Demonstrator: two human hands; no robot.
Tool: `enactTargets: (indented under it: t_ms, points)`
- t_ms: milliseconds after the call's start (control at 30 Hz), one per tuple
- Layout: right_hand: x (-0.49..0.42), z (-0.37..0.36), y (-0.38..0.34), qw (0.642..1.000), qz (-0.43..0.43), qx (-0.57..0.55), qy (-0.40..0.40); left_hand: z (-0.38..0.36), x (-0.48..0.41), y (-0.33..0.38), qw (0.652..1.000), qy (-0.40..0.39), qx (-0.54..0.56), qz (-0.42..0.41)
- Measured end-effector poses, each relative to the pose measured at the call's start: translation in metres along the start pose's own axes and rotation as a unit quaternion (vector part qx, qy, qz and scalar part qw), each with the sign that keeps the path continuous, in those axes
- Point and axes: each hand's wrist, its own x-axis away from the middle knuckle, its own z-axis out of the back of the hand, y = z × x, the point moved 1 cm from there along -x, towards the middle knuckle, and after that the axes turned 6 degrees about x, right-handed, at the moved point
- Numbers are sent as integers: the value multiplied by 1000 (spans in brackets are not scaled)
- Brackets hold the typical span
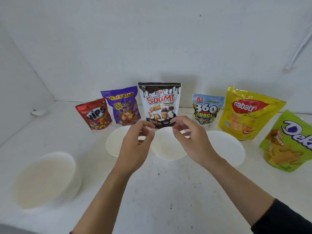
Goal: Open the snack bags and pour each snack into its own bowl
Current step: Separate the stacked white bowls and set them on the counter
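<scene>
Against the back wall stood six snack bags (122, 105) in a row, with the Soomi bag (160, 100) central. Before them were four white bowls (226, 146), one (45, 178) well apart at the left. The near tabletop (160, 191) was bare. The left hand (136, 142) and right hand (189, 137) hovered either side of the middle bowl (167, 146), fingers loosely curled, holding nothing.

You are facing a bare white corner, more like a staged tabletop set than a furnished room. A painted white back wall (152, 39) meets a white side wall (20, 92) at your left, above a white surface (160, 191) scuffed and flecked with dark specks. A thin white pipe (298, 48) slants down the wall at upper right. Snack pouches (159, 102) stand lined up along the wall behind white bowls (168, 146). Home or studio cannot be told
</scene>
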Motion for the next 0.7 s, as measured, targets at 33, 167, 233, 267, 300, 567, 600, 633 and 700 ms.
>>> enactTargets:
  t_ms: [33,167,233,267,300,567,600,633,700]
  points:
    - [-2,-14,-11,1000,15,10,-15,20,5,-5,1000,11,-20,-8]
    - [-9,-76,-50,994,70,12,-78,98,30,-28,994,79,-68,-22]
    - [-9,-109,-68,990,91,10,-107,133,42,-40,990,112,-89,-8]
    - [-8,-127,-79,988,99,8,-122,151,49,-47,987,131,-96,2]
    - [-7,-145,-88,985,104,5,-136,169,56,-54,983,151,-100,12]
    - [9,-266,-129,966,60,-45,-249,260,93,-129,939,244,-219,103]
    - [11,-277,-130,966,54,-39,-252,265,96,-138,934,248,-226,122]
    - [14,-286,-131,967,49,-33,-250,269,98,-148,932,246,-226,142]
    - [18,-300,-131,970,33,-30,-238,274,100,-164,934,227,-208,180]
